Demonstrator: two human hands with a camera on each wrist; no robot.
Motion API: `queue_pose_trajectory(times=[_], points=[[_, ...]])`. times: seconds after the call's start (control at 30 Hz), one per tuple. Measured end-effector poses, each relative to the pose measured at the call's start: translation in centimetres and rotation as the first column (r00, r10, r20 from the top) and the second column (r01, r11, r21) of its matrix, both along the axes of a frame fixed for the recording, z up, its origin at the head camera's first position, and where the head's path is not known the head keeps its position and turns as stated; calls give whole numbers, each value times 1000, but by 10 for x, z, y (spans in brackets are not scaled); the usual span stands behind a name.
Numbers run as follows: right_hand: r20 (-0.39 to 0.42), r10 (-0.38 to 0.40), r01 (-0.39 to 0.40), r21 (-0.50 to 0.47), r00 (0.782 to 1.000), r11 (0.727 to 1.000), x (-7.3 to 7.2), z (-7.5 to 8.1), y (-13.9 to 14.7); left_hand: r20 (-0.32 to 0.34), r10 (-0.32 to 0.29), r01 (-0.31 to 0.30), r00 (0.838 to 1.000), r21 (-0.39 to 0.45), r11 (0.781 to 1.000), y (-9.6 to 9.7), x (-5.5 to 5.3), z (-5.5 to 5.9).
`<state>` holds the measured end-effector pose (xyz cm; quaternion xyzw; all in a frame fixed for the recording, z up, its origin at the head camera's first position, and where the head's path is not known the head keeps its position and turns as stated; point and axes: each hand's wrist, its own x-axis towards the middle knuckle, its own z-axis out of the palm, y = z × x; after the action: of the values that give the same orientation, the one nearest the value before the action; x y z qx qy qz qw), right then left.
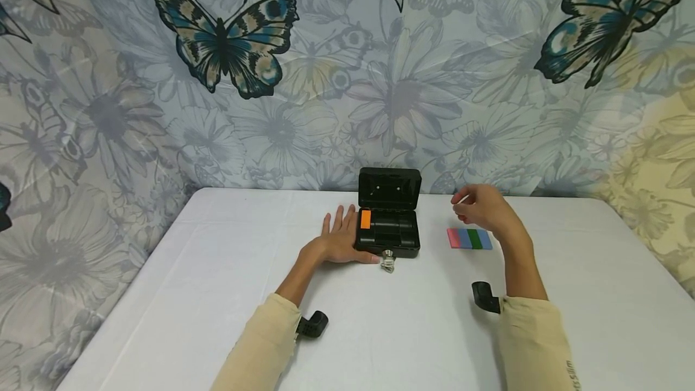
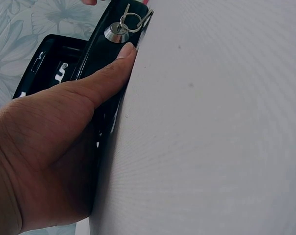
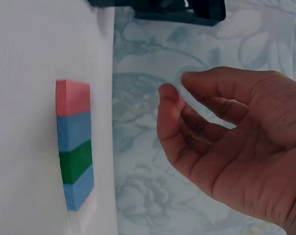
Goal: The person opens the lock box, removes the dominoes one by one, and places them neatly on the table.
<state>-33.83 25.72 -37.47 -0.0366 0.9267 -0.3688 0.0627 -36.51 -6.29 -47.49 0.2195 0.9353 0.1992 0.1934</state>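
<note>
A black cash box sits on the white table with its lid raised. A bunch of keys hangs from the lock on its front. Inside, at the left, lies an orange block. My left hand rests against the box's left side, fingers straight, its thumb along the front below the lock. To the right of the box, my right hand hovers above the table, fingers loosely bent and holding nothing. Near it on the table lie a pink block, a green block and two blue blocks in one row.
Behind the table hangs a cloth backdrop printed with flowers and butterflies. Each sleeve carries a black wrist camera, the left one and the right one, sticking out over the table.
</note>
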Motion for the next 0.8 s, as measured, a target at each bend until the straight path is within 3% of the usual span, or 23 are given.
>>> queue_pose_trajectory(times=[0.27,0.5,0.8], points=[[-34,25,-26,-48,999,998,-1,3,-29,16,4,-4,1000,9,1000,-1,-1,-1],[-69,61,-70,-137,996,988,-4,-4,-53,3,2,-2,1000,4,1000,-1,-3,-4],[-104,84,-97,-129,991,987,-3,-8,-72,4,1,-1,1000,-8,1000,-1,-7,-8]])
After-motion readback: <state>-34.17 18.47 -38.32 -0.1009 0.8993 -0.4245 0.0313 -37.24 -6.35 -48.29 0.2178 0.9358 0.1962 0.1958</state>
